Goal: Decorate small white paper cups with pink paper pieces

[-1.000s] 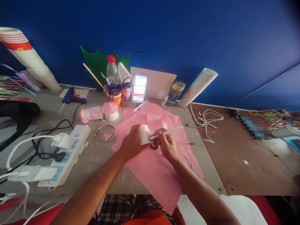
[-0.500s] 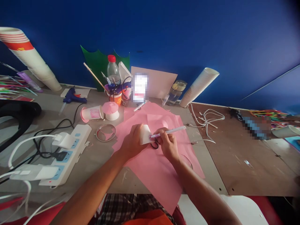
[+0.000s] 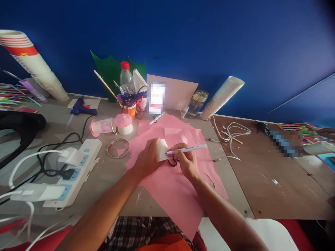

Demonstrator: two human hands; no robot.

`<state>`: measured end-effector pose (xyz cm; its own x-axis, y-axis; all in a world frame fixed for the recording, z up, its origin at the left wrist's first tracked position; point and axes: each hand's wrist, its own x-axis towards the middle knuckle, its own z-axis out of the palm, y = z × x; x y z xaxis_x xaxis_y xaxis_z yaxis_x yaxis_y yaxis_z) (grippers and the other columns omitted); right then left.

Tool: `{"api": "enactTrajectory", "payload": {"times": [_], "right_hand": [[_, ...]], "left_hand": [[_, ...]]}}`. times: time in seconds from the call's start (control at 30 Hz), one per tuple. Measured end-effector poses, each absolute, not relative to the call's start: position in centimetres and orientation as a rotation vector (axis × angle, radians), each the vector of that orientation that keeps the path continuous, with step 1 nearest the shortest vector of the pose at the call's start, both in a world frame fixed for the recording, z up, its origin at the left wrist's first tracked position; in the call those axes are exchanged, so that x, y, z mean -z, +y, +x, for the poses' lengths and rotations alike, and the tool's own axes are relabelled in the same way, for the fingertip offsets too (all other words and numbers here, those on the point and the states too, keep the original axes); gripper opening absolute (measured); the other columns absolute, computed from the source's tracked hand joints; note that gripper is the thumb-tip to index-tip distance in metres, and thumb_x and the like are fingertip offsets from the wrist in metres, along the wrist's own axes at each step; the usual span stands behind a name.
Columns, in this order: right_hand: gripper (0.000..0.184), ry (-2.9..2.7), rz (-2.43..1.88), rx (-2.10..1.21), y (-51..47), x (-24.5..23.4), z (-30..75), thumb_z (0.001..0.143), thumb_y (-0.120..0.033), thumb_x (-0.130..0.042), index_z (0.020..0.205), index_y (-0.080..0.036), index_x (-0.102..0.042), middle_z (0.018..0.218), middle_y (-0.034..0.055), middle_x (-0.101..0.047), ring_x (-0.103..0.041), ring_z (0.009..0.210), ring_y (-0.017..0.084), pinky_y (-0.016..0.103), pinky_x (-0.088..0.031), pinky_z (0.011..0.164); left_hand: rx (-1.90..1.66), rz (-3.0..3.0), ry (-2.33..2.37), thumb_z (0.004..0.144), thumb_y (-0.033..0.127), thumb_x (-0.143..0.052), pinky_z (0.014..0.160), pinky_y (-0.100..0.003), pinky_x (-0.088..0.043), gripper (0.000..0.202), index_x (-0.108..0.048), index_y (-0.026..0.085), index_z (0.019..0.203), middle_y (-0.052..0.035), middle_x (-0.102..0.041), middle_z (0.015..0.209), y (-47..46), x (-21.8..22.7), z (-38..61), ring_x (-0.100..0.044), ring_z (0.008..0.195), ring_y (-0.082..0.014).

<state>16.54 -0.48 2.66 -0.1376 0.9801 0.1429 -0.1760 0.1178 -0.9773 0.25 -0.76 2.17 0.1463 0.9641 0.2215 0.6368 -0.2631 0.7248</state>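
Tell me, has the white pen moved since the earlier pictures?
Yes. The rear end of the white pen swung lower, away from the white cup stack.

A craft workshop: glue gun (image 3: pixel 81 109), stacked paper cups (image 3: pixel 222 97), pink paper (image 3: pixel 172 181).

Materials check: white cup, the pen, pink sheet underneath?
White cup: looks like paper, matte white, no glare; left hand grips it. Pen: probably plastic, smooth white barrel with printed text, in the right hand. Pink sheet: paper or thin card, matte, flat, with straight cut edges.
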Motion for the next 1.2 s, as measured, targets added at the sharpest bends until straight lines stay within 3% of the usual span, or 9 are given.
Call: {"api": "enactTrajectory", "payload": {"times": [0.13,0.5,0.7,1.2], "right_hand": [[0.018,-1.3,-0.905,-1.239,-0.63,-2.77,16.53,0.084,-0.035,-0.059,0.079,-0.018,-0.06,0.07,0.0016,-0.061,-0.046,0.049,0.008,0.024,-0.04,0.048],[0.018,-1.388,-0.954,-1.15,-0.9,-3.48,16.22,0.085,-0.035,-0.056,0.077,-0.019,-0.057,0.052,-0.0046,-0.047,-0.042,0.045,0.009,0.025,-0.038,0.047],[0.018,-1.37,-0.95,-1.157,-0.78,-2.81,16.33,0.085,-0.035,-0.056,0.079,-0.018,-0.057,0.064,-0.0008,-0.056,-0.045,0.046,0.009,0.025,-0.039,0.046],[0.017,-1.404,-0.912,-1.172,-0.88,-3.02,16.31,0.085,-0.033,-0.055,0.078,-0.019,-0.058,0.064,-0.0008,-0.055,-0.043,0.046,0.008,0.024,-0.035,0.045]], "left_hand": [[-0.914,1.964,1.543,0.072,0.047,-0.066,0.081,-0.04,-0.052,0.06,-0.04,0.024,0.121,-0.0099,-0.053,0.118,-0.92,-2.55,0.35,-0.054,0.114,-0.0287],[-0.887,2.006,1.563,0.073,0.047,-0.064,0.081,-0.039,-0.053,0.057,-0.041,0.024,0.12,-0.0096,-0.053,0.118,-0.89,-2.62,0.33,-0.054,0.115,-0.0272],[-0.864,1.986,1.566,0.073,0.044,-0.065,0.083,-0.039,-0.052,0.057,-0.04,0.024,0.12,-0.0091,-0.053,0.119,-0.85,-2.68,0.34,-0.054,0.115,-0.0266],[-0.861,1.918,1.563,0.072,0.046,-0.064,0.081,-0.042,-0.054,0.058,-0.039,0.023,0.119,-0.0098,-0.051,0.118,-0.99,-3.21,0.51,-0.055,0.114,-0.0274]]}}
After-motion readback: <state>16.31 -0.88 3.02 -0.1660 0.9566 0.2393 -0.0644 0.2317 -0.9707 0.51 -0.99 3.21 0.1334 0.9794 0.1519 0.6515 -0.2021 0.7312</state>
